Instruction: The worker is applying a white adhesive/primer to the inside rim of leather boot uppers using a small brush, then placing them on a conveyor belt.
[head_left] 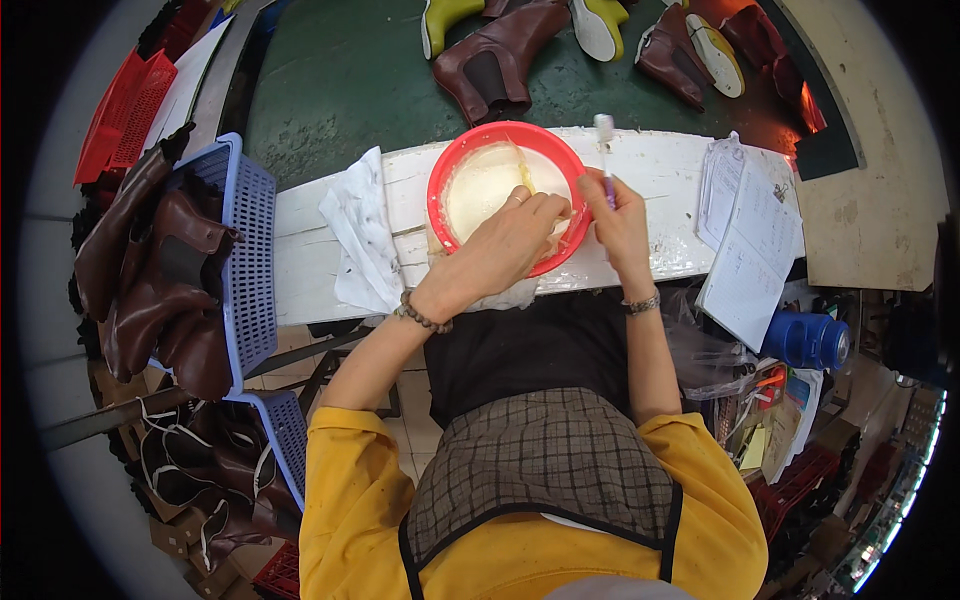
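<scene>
On the white bench in front of me sits a red plastic basin (437,202) with a pale cream substance (480,190) inside. Over its near right side is my left hand (510,240), with curled fingers; what they hold, if anything, is hidden. A thin yellowish strip (525,172) shows in the basin just beyond those fingers. My right hand (622,222) grips a toothbrush-like brush (604,140) beside the basin's right rim. The brush has a purple handle and a whitish head, which points up and away from me.
Brown boots fill a blue basket (250,250) at left. A crumpled white cloth (362,235) lies left of the basin, written papers (750,240) to the right. More brown boots (500,55) and yellow-green footwear (598,25) lie on the green belt beyond. A blue jug (800,340) stands right.
</scene>
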